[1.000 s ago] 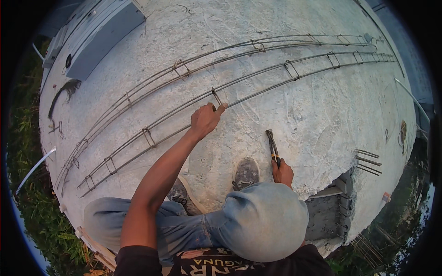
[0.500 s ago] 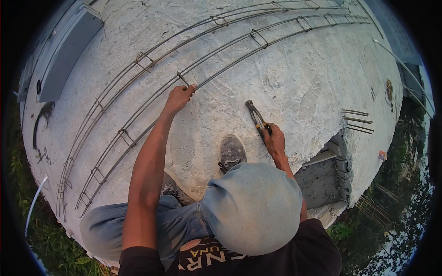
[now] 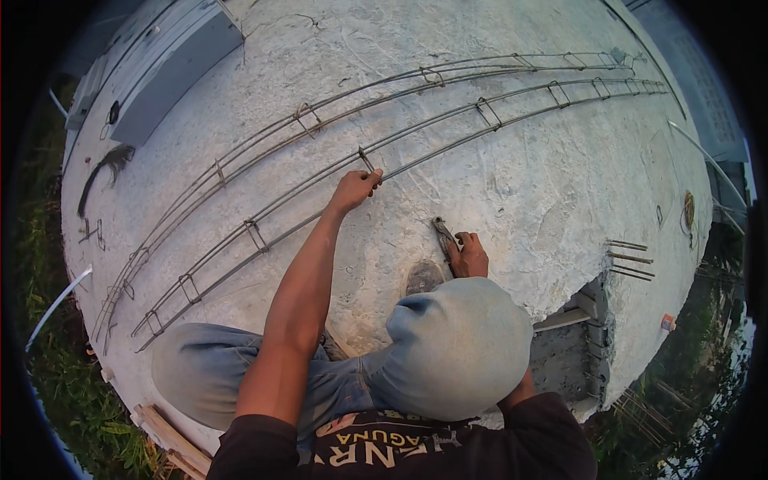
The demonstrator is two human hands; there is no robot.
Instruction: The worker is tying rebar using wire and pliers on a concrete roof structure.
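Observation:
My left hand (image 3: 358,190) is closed on the near rod of a long, narrow rebar cage (image 3: 436,152), right beside one of its square stirrups (image 3: 366,159). In my right hand (image 3: 470,256) is a pair of pincers (image 3: 442,235), metal jaws pointing away from me. The fingers cover most of their handles, so how far the jaws are parted is hard to see. The pincers are just past my right knee, a short way from the cage. A second rebar cage (image 3: 306,117) lies behind the first, roughly parallel to it.
I squat on a rough concrete slab (image 3: 552,168). Close on my right is a square opening (image 3: 564,352), with rebar stubs (image 3: 630,260) at its far edge. A grey box-like beam (image 3: 176,76) lies far left, near a dark bundle of wire (image 3: 104,172). Greenery lies beyond the slab's edges.
The view has shifted, so the cages appear farther right and lower. My right hand has drawn the pincers nearer my knee and changed its hold. My left hand stays on the same rod.

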